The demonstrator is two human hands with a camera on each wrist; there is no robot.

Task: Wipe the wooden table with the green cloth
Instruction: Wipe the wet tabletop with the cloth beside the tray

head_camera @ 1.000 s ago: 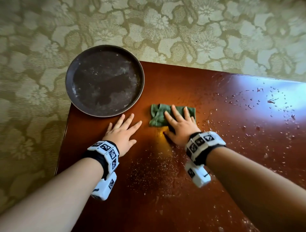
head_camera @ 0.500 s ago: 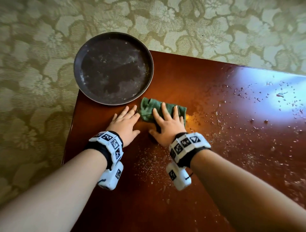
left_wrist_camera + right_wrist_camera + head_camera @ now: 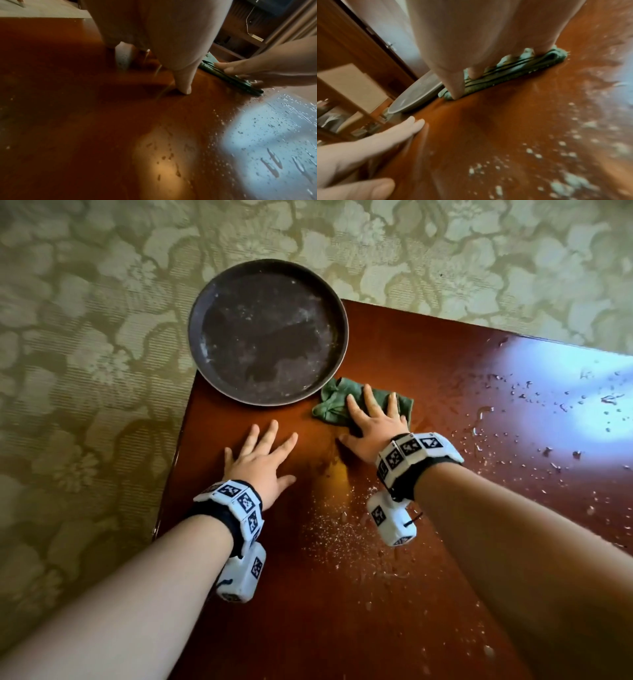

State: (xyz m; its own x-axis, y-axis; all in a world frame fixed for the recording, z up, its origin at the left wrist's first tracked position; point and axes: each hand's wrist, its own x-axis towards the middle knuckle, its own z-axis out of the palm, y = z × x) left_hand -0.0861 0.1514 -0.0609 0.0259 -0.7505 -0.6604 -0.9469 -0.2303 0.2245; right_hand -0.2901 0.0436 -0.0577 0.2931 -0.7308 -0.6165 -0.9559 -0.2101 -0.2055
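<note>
A folded green cloth [image 3: 334, 405] lies on the glossy reddish wooden table [image 3: 394, 354], just right of the dark round tray. My right hand [image 3: 373, 422] presses flat on the cloth with straight, spread fingers; the right wrist view shows the cloth [image 3: 505, 73] squashed under them. My left hand [image 3: 262, 458] rests flat on the bare wood to the left, fingers straight and spread, holding nothing. From the left wrist view, the cloth [image 3: 231, 78] appears edge-on under the right hand's fingers [image 3: 240, 67].
A dark round tray [image 3: 267, 332] sits on the table's far left corner, overhanging the edge. Water droplets [image 3: 548, 405] cover the right side of the table and fine crumbs [image 3: 342, 535] lie near me. Patterned carpet [image 3: 85, 371] surrounds the table.
My right hand has slid the cloth left and away, toward the tray's edge. The left hand stayed flat on the wood, its fingers spreading slightly. The head view shifted.
</note>
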